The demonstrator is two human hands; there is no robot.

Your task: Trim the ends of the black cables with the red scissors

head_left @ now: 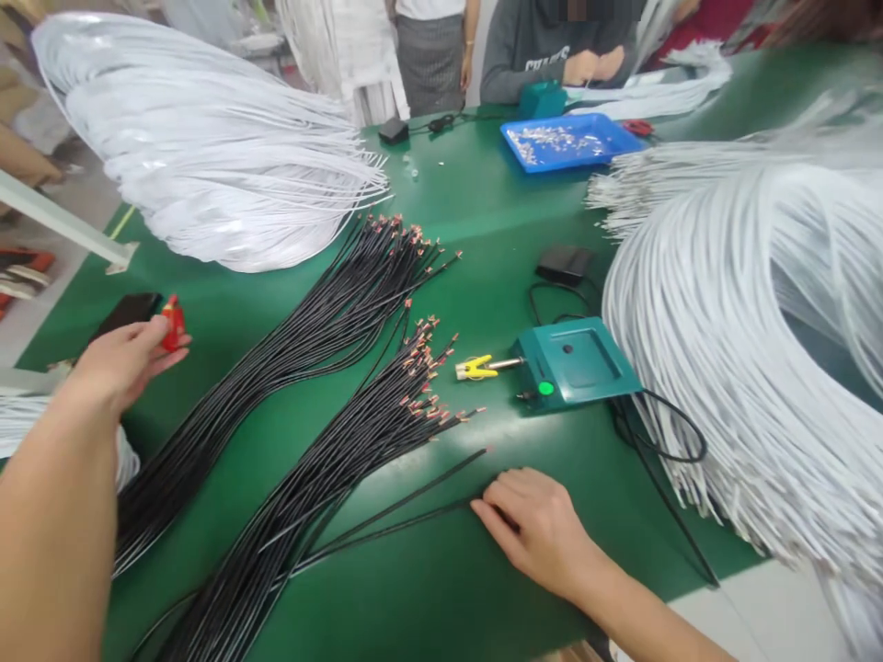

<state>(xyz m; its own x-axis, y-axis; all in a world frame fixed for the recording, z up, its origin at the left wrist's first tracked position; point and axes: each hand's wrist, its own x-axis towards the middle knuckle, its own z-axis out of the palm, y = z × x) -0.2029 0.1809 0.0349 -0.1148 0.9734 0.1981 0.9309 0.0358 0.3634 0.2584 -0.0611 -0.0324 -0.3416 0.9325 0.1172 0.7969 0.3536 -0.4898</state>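
Note:
My left hand [131, 354] is closed around a small red object [174, 324] whose kind I cannot make out, held up at the left of the table. My right hand [534, 524] pinches the end of a black cable [420, 512], low over the green table [428, 607]. A second loose black cable [441, 476] lies just beside it, its tip close to my fingers. Two bundles of black cables, a nearer bundle [331, 441] and a farther bundle [310, 331], lie between my hands with bare coppery and reddish wire ends pointing right.
A green device [579, 363] with a yellow clip [477, 368] sits right of the bundles. Large coils of white cable, a left coil [221, 147] and a right coil [710, 340], flank the table. Beyond are a blue tray [576, 161] of small parts and a seated co-worker [531, 55].

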